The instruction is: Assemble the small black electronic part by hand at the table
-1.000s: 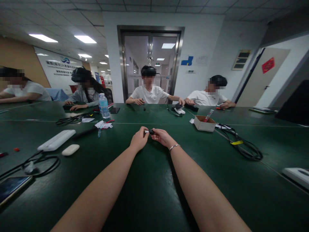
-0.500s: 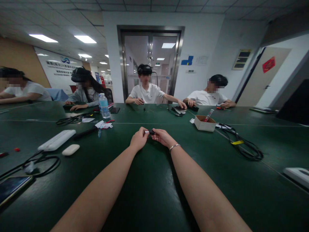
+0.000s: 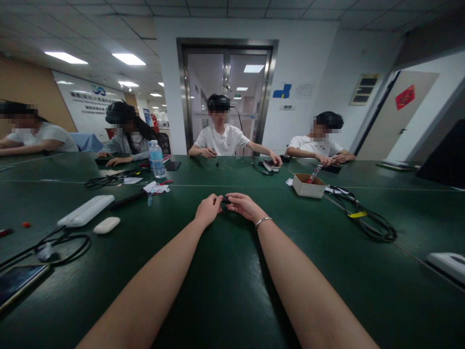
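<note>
1. Pinching a small black part (image 3: 225, 199) between them, the left hand (image 3: 208, 209) and right hand (image 3: 245, 206) meet low over the dark green surface (image 3: 225, 291), at 12 o'clock from the wearer.
2. Each grip is narrow, fingertips closed on opposite ends of the part, likely to steady it.
3. A cardboard box (image 3: 308, 185) sits at 2 o'clock; a white case (image 3: 106, 225) at 10 o'clock.
4. Other people work along the far edge.

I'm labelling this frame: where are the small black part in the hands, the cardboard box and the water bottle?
small black part (image 3: 225, 199), head view, visible middle between the fingertips.
cardboard box (image 3: 308, 189), head view, front wall.
water bottle (image 3: 157, 162), head view, label.
</note>
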Demonstrator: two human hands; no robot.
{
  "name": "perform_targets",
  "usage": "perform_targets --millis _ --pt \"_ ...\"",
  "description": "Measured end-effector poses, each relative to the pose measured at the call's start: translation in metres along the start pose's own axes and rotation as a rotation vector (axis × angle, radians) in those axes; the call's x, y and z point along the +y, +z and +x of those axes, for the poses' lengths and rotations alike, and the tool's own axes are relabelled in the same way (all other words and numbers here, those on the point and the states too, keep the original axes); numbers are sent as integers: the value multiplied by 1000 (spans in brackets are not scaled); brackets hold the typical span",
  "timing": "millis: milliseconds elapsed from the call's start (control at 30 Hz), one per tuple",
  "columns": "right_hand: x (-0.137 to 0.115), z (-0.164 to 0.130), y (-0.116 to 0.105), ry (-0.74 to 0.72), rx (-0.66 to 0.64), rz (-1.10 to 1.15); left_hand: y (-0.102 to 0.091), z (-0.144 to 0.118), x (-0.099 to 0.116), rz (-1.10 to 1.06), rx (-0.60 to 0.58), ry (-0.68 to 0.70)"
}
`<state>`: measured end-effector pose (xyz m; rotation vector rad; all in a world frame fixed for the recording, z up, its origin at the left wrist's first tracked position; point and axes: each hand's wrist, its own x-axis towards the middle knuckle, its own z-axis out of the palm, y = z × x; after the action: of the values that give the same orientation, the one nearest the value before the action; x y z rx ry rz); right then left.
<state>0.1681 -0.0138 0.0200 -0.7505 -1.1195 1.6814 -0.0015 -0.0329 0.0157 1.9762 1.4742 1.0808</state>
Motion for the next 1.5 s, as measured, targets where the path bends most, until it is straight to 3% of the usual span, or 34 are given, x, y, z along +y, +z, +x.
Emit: perform_targets --millis 1500 --pt "-2 -4 5 5 -10 -37 -1 1 1 -46 -9 -74"
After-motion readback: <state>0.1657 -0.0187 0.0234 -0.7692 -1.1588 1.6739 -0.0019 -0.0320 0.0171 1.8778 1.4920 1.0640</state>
